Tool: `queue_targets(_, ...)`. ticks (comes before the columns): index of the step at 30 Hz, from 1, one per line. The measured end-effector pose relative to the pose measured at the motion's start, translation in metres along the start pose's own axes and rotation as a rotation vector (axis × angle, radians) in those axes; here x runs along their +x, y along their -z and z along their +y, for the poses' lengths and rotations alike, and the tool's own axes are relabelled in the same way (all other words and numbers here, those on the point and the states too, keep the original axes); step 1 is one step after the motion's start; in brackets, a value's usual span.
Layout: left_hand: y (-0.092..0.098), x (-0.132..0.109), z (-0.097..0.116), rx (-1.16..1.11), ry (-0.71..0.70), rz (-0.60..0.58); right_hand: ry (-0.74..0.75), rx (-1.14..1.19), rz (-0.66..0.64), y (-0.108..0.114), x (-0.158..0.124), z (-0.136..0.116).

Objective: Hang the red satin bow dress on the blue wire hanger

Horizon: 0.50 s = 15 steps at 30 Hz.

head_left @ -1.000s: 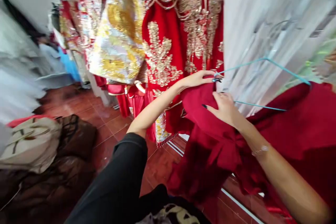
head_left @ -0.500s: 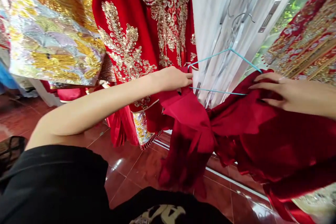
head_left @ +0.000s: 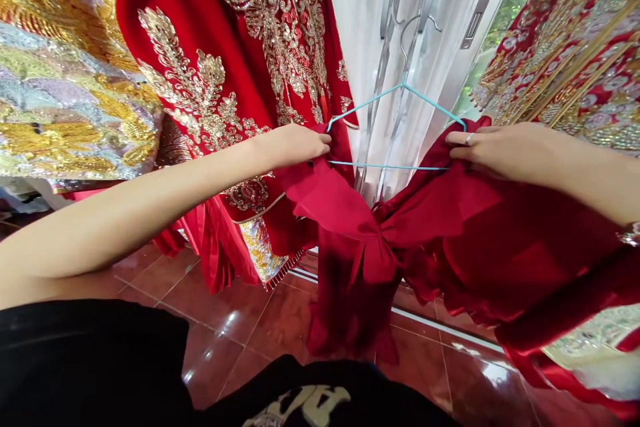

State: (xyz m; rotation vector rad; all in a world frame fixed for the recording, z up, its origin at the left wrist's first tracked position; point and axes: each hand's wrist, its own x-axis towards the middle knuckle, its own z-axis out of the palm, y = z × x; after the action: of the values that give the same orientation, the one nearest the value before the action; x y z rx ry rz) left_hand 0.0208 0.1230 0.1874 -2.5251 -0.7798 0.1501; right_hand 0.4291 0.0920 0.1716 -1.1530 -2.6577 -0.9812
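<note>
A dark red dress (head_left: 345, 203) with a knotted bow at its front hangs on a light blue wire hanger (head_left: 377, 97). My left hand (head_left: 303, 145) is closed on the dress at the hanger's left end. At the other end my right hand (head_left: 483, 147), with a ring on one finger, grips the dress fabric beside the hanger's corner. Above the bar, the hanger's metal hook (head_left: 406, 37) stands free in front of the white door. The dress's lower part spreads toward the right and down over the tiled floor.
A red jacket with gold embroidery (head_left: 220, 90) hangs close on the left, beside a gold and pastel sequined garment (head_left: 75, 107). A beaded red and gold garment (head_left: 575, 60) hangs at right. Behind is a white door (head_left: 450, 47) with a metal lock; red tiles (head_left: 240, 320) lie below.
My right fingers, spread on the fabric before, are now closed on the dress by the hanger's corner. The hanger and both hands appear further left as the view shifts.
</note>
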Motion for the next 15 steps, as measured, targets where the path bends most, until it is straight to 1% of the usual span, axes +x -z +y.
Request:
queue_targets(1, 0.002, -0.001, -0.003, 0.009, -0.035, -0.016, 0.097, -0.049, -0.074, 0.002, -0.001, 0.002)
queue_targets(2, 0.003, -0.002, -0.005, 0.004, -0.066, -0.024, 0.163, -0.081, -0.134, 0.004, -0.003, 0.004)
queue_targets(3, 0.004, -0.003, -0.008, -0.012, -0.094, -0.024, 0.179, -0.103, -0.144, 0.005, -0.004, 0.006)
queue_targets(6, 0.002, -0.009, -0.017, -0.078, -0.131, -0.007, 0.179, -0.113, -0.129, 0.008, -0.007, 0.008)
queue_targets(10, -0.007, -0.015, -0.024, -0.158, -0.154, 0.025, 0.155, -0.103, -0.075, 0.004, -0.01, 0.009)
queue_targets(13, -0.008, -0.016, -0.023, -0.153, -0.137, 0.04, 0.175, -0.08, -0.065, -0.002, -0.01, 0.011)
queue_targets(15, -0.004, -0.015, -0.018, -0.098, -0.115, 0.012, 0.147, -0.077, -0.091, -0.004, -0.008, 0.012)
